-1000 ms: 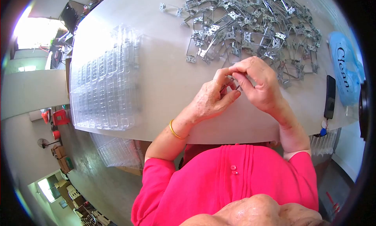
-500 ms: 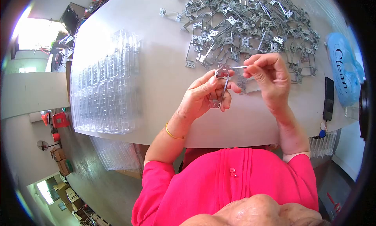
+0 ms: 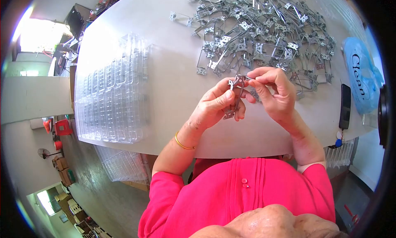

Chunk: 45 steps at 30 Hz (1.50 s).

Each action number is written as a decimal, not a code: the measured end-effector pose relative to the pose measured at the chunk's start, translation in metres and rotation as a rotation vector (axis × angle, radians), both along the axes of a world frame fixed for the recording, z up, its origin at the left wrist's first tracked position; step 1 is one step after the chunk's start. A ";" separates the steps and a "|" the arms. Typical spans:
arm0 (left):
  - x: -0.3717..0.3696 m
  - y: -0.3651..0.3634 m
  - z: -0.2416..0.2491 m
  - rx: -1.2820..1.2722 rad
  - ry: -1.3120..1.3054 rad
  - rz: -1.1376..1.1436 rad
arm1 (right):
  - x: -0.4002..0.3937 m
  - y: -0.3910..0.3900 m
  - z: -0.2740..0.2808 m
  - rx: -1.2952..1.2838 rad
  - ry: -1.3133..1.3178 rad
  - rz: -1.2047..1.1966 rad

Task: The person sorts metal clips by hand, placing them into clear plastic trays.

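Note:
My left hand [image 3: 212, 106] grips a silver metal bracket [image 3: 239, 80], thumb pressed against its side. The bracket has a flat holed plate at each end, joined by thin rods, and stands roughly lengthwise away from me. My right hand [image 3: 275, 91] is closed in a pinch on a thin metal sliver-like tool [image 3: 248, 77]; its tip meets the bracket's upper end. The fingers cover most of this tool, so its exact kind does not show. Just beyond both hands lies a large heap of similar metal brackets [image 3: 260, 48] on the table.
Stacked clear plastic trays [image 3: 109, 89] stand on the left of the pale table [image 3: 173, 85]. To the right are a black phone [image 3: 345, 106] and a blue plastic bag [image 3: 362, 75] marked "Clean". More clear trays [image 3: 123, 164] sit below the table's edge at left.
My right hand has moved left and slightly nearer to me, bringing the thin tool closer in against the bracket. My left hand still holds the bracket, which has tilted slightly.

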<state>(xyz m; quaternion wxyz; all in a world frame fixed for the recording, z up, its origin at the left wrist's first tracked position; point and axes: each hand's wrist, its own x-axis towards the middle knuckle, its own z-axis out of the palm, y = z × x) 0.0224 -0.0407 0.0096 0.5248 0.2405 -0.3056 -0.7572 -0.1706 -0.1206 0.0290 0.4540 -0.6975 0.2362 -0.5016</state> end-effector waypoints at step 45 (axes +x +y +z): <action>0.006 0.002 0.016 -0.147 -0.685 -0.229 | -0.011 -0.008 0.013 0.455 0.420 0.242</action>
